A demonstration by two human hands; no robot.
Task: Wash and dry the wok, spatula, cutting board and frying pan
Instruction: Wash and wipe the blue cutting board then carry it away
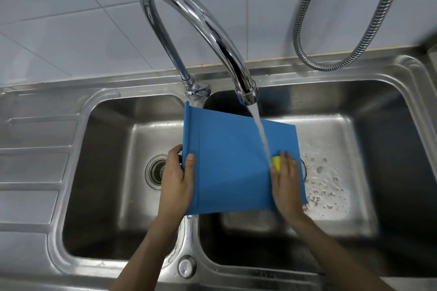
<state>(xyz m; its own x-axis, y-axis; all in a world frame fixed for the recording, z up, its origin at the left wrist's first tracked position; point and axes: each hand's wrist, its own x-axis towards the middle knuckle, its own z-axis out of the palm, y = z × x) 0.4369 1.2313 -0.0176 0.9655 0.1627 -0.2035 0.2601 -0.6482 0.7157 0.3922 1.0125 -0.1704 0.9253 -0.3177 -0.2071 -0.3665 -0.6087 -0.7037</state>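
Observation:
A blue cutting board (231, 158) is held flat over the divider of a double steel sink (189, 238). My left hand (177, 177) grips its left edge, thumb on top. My right hand (285, 184) presses a yellow sponge (276, 163) onto the board's right side. A stream of water (260, 132) from the chrome faucet (201, 26) lands on the board right beside the sponge. Wok, spatula and frying pan are out of view.
The left basin has a drain (157, 170); the right basin (331, 172) is wet with bubbles. A ribbed draining surface (30, 172) lies at the left. A metal hose (331, 30) hangs at the upper right before a white tiled wall (71, 19).

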